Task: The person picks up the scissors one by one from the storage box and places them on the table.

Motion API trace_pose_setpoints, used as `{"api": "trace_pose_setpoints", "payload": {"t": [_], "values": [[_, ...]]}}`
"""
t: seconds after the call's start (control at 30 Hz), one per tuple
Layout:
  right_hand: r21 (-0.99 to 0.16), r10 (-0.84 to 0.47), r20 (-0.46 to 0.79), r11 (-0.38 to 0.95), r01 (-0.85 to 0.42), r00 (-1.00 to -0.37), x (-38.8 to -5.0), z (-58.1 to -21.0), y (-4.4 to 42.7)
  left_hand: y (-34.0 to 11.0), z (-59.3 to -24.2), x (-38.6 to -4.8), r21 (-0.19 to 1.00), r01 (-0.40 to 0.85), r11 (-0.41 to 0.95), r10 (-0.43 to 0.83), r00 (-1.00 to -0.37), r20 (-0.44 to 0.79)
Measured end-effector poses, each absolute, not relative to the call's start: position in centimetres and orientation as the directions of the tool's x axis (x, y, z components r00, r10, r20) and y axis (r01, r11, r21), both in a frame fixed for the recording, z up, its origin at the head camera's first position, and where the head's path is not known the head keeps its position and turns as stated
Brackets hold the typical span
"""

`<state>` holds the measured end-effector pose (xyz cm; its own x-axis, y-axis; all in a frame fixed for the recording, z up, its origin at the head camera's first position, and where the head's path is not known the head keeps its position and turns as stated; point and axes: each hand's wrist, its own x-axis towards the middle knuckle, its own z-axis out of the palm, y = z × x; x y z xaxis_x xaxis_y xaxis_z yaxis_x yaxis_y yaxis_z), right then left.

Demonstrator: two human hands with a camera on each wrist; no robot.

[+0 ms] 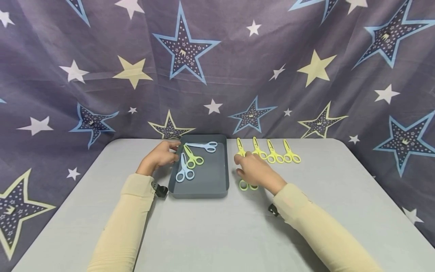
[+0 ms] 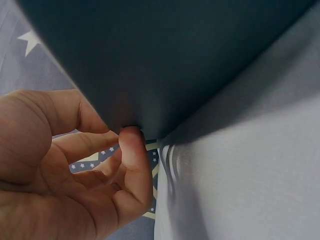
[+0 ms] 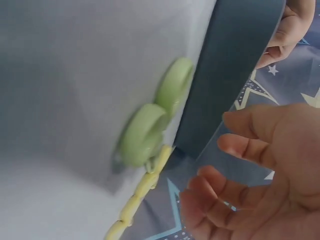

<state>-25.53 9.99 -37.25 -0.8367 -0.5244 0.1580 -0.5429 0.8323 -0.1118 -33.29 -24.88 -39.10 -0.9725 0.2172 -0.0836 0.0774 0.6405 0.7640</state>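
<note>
Green scissors (image 3: pixel 136 135) lie on the surface (image 1: pixel 210 234), right of the gray tray (image 1: pixel 211 176), partly below the right hand (image 1: pixel 256 169), which is the nearer one and holds nothing, its fingers loose. Their handles face the person. The left hand (image 1: pixel 162 153) pinches the tray's edge. No writing is readable.

Counter (image 1: pixel 217 234): one, pale grey top. Backdrop (image 1: pixel 234 71): one, dark purple-grey fabric, lightly creased, behind the counter and along its sides; printed with white stars (image 1: pixel 387 93), plain yellow stars (image 1: pixel 316 68), patterned stars (image 1: pixel 185 46) edged blue or yellow.
</note>
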Motion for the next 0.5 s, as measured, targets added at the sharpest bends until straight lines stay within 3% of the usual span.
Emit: {"api": "trace_pose_setpoints", "payload": {"t": [0.23,0.5], "values": [[-0.117,-0.509,0.204,0.835,-0.537,-0.836,-25.9,-35.9,8.2,-25.0,-39.1,-33.3,0.772,0.079,0.631,0.221,-0.972,-0.081],[-0.086,-0.606,0.275,0.757,-0.647,-0.746,-26.9,-34.8,5.7,-25.0,-39.1,-33.2,0.773,0.083,0.63,0.226,-0.971,-0.08]]}}
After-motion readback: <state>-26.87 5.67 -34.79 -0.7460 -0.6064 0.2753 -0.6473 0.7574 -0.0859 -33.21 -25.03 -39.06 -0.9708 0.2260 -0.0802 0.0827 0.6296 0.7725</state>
